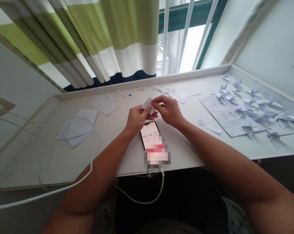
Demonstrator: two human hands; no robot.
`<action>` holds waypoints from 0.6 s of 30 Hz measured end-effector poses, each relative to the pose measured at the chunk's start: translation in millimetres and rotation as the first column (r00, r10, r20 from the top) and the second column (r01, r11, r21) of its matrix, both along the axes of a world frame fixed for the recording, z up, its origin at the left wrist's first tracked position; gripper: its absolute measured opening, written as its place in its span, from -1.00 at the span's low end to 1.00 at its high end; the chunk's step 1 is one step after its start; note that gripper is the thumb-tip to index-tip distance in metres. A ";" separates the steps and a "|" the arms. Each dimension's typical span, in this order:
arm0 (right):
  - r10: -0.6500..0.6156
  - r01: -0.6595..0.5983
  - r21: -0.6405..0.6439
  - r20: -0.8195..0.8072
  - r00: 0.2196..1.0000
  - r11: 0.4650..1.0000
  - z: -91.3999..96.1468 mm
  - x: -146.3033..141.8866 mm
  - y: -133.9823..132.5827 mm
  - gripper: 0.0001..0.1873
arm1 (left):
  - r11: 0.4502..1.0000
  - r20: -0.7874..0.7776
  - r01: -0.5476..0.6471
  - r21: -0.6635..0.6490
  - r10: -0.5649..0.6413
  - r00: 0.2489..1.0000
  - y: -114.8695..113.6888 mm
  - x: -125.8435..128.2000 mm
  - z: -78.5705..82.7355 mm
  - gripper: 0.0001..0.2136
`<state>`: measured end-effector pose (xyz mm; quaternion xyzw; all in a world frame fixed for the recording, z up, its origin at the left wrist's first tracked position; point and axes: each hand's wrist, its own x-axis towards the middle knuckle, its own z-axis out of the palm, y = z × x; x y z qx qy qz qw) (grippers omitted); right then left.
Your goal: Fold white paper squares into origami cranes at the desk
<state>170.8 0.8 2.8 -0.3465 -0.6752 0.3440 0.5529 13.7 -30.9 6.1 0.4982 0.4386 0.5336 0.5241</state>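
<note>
A white bench (132, 157) with a raised rim (190, 74) along its far edge carries a lit phone (149, 135) just nearer the wearer than the fingers (160, 99), overlapping white sheets (80, 126) to their left, and more paper (105, 104) farther off on that side. Beyond the fingers lie paper scraps (183, 98) and a small blue piece (129, 95), while a loose strip (209, 126) rests to their right. Farther right, a marked sheet (218, 115) lies flat, with folded paper birds (275, 138) on and around it.
</note>
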 end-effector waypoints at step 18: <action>0.018 -0.043 -0.125 -0.197 0.980 0.991 0.5 -5.2 0.3 -0.80 | 0.999 0.026 0.018 0.043 -0.019 0.999 -0.3 2.8 -0.9 -0.49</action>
